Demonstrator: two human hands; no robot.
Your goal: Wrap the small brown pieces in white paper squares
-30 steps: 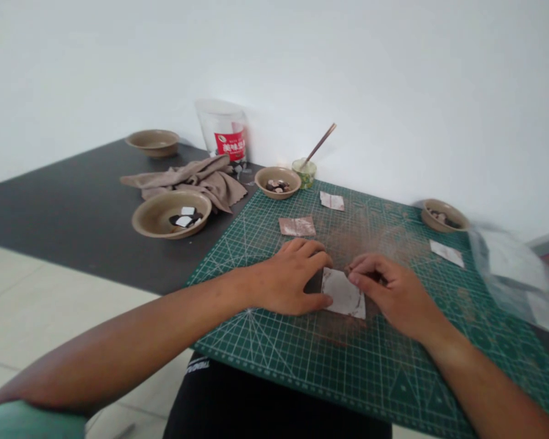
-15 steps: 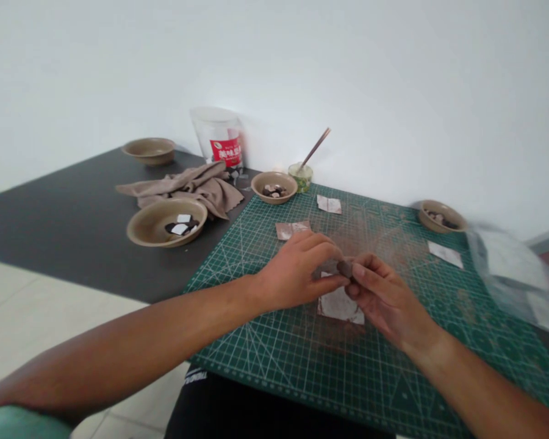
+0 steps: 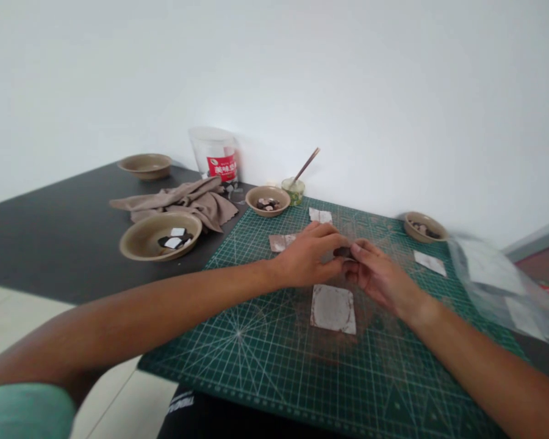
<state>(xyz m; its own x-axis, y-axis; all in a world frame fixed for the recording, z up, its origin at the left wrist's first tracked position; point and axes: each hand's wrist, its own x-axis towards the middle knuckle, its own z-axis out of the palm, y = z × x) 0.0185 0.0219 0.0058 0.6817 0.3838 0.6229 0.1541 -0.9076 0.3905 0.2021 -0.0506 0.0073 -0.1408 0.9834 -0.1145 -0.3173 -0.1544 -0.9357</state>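
A small dark brown piece point(image 3: 343, 252) is held between both hands above the cutting mat; its exact kind is hard to make out. My right hand point(image 3: 377, 268) pinches it between thumb and fingers. From the other side, my left hand point(image 3: 308, 255) reaches it with curved fingers and thumb closed against it. Just below the hands lies a square whitish sheet point(image 3: 333, 309) with brown smudges, flat on the green cutting mat point(image 3: 265, 347). A folded, brown-stained sheet point(image 3: 279, 242) is partly covered by my left hand.
Bowls with small pieces stand at left point(image 3: 132, 241), at the back point(image 3: 251, 201) and at right point(image 3: 409, 230). Another bowl point(image 3: 146, 166), a cloth point(image 3: 178, 198), a plastic tub point(image 3: 222, 166) and a cup point(image 3: 295, 194) with a stick are behind. A clear bag point(image 3: 507, 286) lies right.
Both hands, still on the brown piece, have moved away from me, so the square sheet beneath now shows fully. The camera view has tilted slightly.
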